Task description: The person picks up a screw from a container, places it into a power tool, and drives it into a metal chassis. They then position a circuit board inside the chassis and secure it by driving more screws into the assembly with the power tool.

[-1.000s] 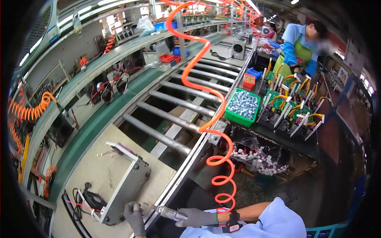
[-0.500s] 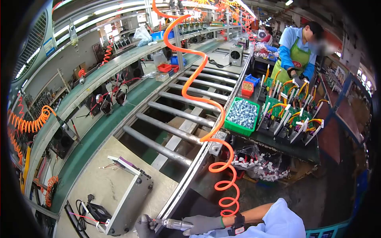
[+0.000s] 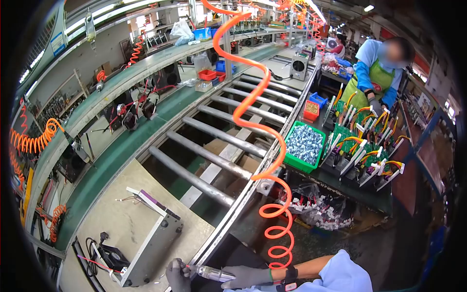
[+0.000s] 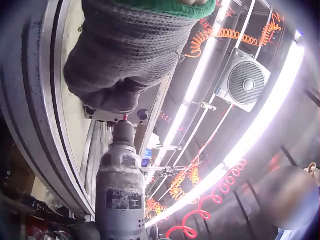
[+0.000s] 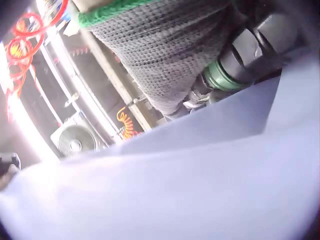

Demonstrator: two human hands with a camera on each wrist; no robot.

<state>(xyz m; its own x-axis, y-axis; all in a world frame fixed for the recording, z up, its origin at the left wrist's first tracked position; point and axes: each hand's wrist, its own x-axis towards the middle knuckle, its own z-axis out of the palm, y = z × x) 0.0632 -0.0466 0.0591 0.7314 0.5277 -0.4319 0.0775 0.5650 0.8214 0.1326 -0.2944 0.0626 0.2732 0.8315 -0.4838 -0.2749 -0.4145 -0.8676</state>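
Note:
My gloved right hand [image 3: 248, 277] grips an air screwdriver [image 3: 210, 273], pointing left at the bottom of the head view. At its tip, the curled fingers of my gloved left hand [image 3: 177, 276] pinch the bit. In the left wrist view the left hand [image 4: 132, 60] closes around the end of the red bit [image 4: 125, 117], ahead of the screwdriver body [image 4: 120, 187]. A grey metal chassis [image 3: 156, 246] stands on the board just left of the hands. A blue sleeve [image 5: 150, 185] hides much of the right wrist view, where the right hand [image 5: 160, 60] shows partly.
An orange coiled hose [image 3: 278, 210] hangs down near my right arm. Metal rollers [image 3: 192, 176] lie beyond the board [image 3: 131, 219]. At right are a green bin [image 3: 304, 146] of small parts and upright circuit boards [image 3: 362, 146]. Another person [image 3: 377, 73] works behind them.
My left hand has come to the screwdriver's tip, and its fingers have curled there. The right hand keeps its grip. The head view has shifted slightly.

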